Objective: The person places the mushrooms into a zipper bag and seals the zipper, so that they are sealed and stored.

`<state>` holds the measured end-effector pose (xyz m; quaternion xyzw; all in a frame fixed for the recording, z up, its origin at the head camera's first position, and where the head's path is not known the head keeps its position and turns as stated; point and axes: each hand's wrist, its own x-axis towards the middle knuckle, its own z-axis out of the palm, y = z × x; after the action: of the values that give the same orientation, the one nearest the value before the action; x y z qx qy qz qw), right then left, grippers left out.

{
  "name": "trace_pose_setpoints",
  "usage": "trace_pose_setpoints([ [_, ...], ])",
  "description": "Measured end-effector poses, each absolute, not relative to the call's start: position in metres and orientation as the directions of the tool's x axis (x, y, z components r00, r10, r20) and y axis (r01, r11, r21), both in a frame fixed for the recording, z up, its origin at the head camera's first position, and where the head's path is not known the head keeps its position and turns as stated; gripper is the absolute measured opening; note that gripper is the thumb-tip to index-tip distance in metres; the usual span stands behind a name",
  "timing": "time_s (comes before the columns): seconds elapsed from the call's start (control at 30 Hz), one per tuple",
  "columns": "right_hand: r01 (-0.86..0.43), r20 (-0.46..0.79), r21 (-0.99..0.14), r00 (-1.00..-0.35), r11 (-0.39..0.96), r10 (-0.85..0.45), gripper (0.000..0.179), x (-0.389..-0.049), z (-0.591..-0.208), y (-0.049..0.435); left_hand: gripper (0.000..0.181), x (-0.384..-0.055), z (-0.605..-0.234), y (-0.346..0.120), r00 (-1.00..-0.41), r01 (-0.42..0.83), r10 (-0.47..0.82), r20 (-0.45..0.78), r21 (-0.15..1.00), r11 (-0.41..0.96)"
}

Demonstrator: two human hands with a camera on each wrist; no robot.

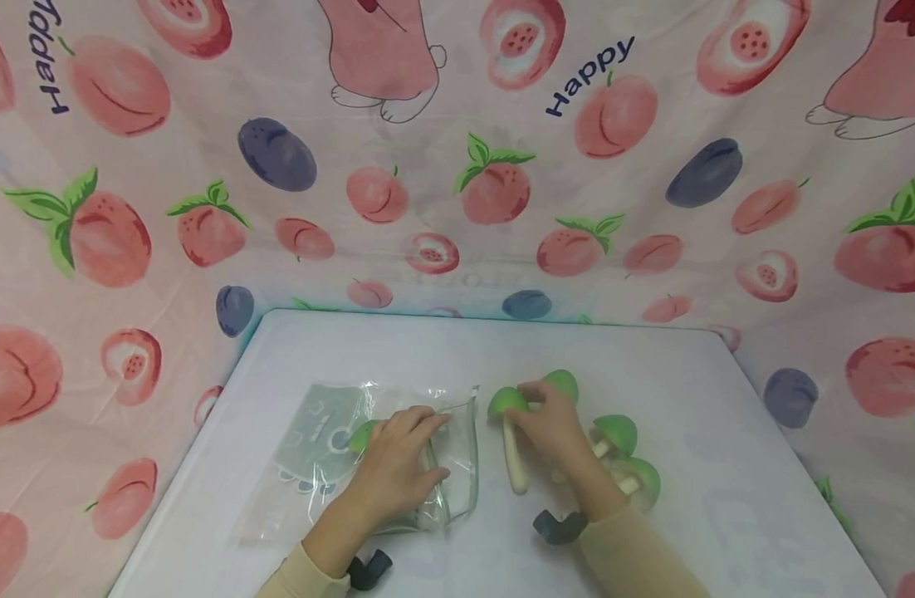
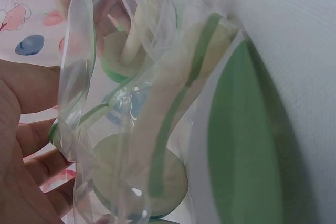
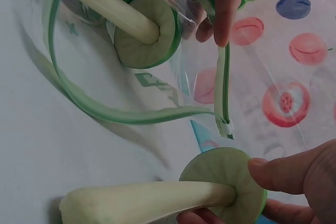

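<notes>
Head view: between the hands (image 1: pixel 398 461), the right (image 1: pixel 560 428) pinches a mushroom (image 1: pixel 512 447).

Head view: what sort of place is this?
Possibly a makeshift tabletop booth: fruit-print cloth hangs behind and to both sides of a white tabletop, with toy-like mushrooms and a zip bag on it.

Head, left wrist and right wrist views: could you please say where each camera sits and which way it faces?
Head: on the head, facing forward and down at the table; left hand, right hand show.
Left wrist: on that wrist, facing the bag; both hands partly show.
Right wrist: on that wrist, facing the held mushroom; both hands partly show.
Both wrist views share the bag.
</notes>
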<state>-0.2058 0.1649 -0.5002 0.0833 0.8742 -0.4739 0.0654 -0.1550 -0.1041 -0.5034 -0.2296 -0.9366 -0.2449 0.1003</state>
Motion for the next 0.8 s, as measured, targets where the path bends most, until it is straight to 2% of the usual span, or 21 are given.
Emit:
trace_pose_setpoints([
  [0.8, 0.212, -0.19, -0.933, -0.976, 0.291, 0.103, 0.059, -0.182, -0.491, 0.146, 0.074, -0.155, -0.503, -0.104, -0.874, 0.481, 0.381, 0.302, 0.416, 0.772],
])
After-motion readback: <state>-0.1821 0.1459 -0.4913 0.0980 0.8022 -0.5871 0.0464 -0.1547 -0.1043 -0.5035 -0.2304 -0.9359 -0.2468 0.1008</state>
